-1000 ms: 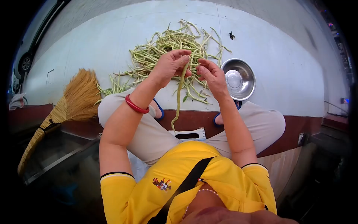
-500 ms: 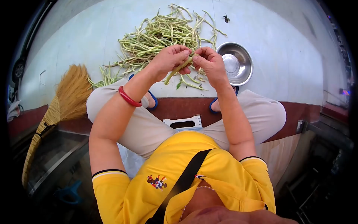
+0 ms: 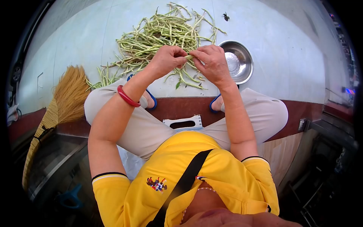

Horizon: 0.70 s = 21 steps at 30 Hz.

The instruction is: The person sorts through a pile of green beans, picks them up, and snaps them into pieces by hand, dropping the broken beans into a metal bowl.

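My left hand (image 3: 168,60), with a red bangle on its forearm, is closed with thumb and fingers pinching one end of a green bean piece (image 3: 188,57). Opposite it, my right hand (image 3: 212,63) grips the other end, so the fingertips nearly meet. Much of the bean is hidden by the fingers. Just beyond both hands lies a large tangled pile of long green beans (image 3: 162,32) on the pale floor. To the right of my right hand stands a shiny metal bowl (image 3: 247,62), whose visible inside shows bare metal.
Loose beans and a small green leaf (image 3: 178,84) lie before my feet. A straw broom (image 3: 70,94) leans at the left. Between my legs shows a white plastic stool (image 3: 183,123). A small dark scrap (image 3: 226,16) lies at the far side.
My right hand has turned over, its back now facing up. The bean, earlier hanging diagonally beneath my fingers, now shows only as a short stretch between both hands.
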Each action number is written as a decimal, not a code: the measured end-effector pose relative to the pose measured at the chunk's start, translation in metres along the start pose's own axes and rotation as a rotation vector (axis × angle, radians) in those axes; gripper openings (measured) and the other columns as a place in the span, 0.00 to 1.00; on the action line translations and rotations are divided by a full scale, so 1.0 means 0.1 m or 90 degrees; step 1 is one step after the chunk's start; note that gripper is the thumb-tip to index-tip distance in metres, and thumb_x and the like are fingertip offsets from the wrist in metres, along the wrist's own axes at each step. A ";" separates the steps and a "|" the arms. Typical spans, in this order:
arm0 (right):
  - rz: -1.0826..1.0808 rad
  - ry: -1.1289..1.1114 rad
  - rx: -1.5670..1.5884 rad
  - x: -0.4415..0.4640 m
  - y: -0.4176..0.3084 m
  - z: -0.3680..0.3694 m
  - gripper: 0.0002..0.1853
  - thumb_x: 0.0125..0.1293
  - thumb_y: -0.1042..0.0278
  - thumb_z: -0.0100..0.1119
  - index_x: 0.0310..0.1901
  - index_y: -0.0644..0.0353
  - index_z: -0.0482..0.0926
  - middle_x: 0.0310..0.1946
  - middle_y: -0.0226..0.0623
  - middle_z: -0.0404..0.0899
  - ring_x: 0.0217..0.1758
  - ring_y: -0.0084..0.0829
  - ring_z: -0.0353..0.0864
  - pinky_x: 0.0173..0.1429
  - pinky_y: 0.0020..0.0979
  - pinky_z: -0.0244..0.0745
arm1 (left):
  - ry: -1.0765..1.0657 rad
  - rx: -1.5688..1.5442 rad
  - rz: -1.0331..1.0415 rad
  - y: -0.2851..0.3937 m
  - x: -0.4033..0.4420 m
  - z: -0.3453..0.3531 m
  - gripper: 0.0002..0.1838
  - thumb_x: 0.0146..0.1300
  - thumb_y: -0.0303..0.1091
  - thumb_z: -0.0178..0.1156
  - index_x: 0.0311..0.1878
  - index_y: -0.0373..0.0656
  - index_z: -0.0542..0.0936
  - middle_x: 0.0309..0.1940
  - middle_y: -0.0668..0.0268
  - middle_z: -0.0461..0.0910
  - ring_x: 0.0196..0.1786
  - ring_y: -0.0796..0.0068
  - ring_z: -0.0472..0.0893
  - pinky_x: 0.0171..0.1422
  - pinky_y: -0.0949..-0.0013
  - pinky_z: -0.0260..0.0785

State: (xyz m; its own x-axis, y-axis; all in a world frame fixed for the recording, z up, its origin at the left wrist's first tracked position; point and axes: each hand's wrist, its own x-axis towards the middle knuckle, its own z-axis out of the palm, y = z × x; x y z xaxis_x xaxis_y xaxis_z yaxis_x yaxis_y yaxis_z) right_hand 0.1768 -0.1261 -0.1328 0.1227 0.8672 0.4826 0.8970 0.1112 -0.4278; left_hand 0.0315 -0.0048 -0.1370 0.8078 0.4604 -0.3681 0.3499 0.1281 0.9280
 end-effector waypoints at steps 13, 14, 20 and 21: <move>-0.007 0.007 -0.023 -0.09 -0.04 0.24 0.04 0.49 0.67 0.60 0.22 0.54 0.74 0.20 0.30 0.74 0.29 0.34 0.73 0.39 0.35 0.64 | 0.094 0.461 0.340 -0.06 -0.04 0.08 0.08 0.53 0.30 0.59 0.35 0.38 0.80 0.28 0.56 0.78 0.29 0.58 0.77 0.35 0.66 0.70; 0.032 0.045 -0.003 -0.10 -0.05 0.29 0.04 0.48 0.68 0.59 0.22 0.55 0.75 0.20 0.31 0.74 0.28 0.36 0.72 0.37 0.36 0.65 | 0.125 0.470 0.354 -0.06 -0.05 0.10 0.08 0.53 0.29 0.60 0.37 0.38 0.80 0.29 0.56 0.78 0.31 0.58 0.77 0.36 0.67 0.69; 0.522 0.105 0.522 -0.12 -0.21 0.38 0.07 0.58 0.67 0.54 0.28 0.61 0.78 0.20 0.29 0.72 0.23 0.22 0.68 0.31 0.27 0.66 | 0.212 0.200 0.218 0.00 -0.07 0.28 0.08 0.57 0.30 0.59 0.36 0.36 0.80 0.26 0.64 0.79 0.25 0.73 0.77 0.30 0.75 0.69; 0.520 0.109 0.520 -0.11 -0.22 0.40 0.07 0.58 0.67 0.54 0.28 0.61 0.78 0.20 0.29 0.72 0.23 0.22 0.68 0.31 0.27 0.66 | 0.186 0.039 0.094 0.02 -0.06 0.29 0.08 0.59 0.31 0.59 0.36 0.35 0.80 0.26 0.67 0.79 0.24 0.79 0.77 0.28 0.78 0.68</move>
State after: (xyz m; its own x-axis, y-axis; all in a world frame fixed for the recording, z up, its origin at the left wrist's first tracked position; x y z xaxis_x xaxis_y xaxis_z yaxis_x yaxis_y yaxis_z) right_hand 0.1389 -0.1183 -0.1594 0.6485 0.7555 -0.0931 -0.0078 -0.1157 -0.9933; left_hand 0.0410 -0.0330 -0.1348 0.6845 0.7040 -0.1896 0.2743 -0.0077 0.9616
